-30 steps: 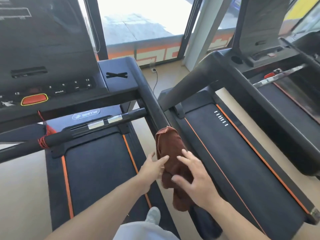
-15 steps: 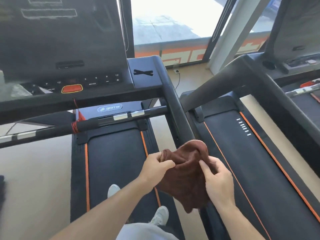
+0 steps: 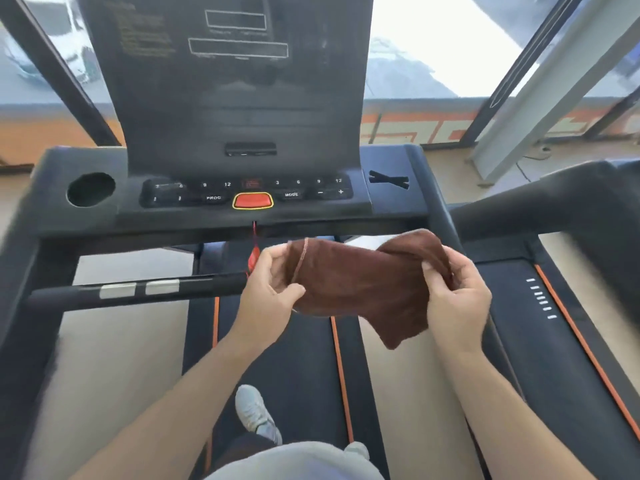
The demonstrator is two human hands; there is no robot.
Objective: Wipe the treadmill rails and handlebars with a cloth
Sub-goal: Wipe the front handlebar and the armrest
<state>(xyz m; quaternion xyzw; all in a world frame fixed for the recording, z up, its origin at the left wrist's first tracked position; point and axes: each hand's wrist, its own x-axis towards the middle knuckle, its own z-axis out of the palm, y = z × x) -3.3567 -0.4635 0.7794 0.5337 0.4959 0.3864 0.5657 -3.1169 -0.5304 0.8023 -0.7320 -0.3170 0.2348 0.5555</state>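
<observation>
A brown cloth hangs stretched between my two hands, above the treadmill belt. My left hand pinches its left edge. My right hand grips its right end, with a loose corner drooping below. The cloth covers the right part of the black front handlebar, which runs across the machine and carries two silver sensor plates. The right side rail passes behind the cloth. At the far left, the left side rail slopes down.
The console with a red stop button and a cup hole stands just ahead. A red safety cord hangs by my left hand. A second treadmill sits close on the right. My white shoe is on the belt.
The view has swung left to face the console. Both hands have lifted the cloth off the right side rail and pulled it out wide between them.
</observation>
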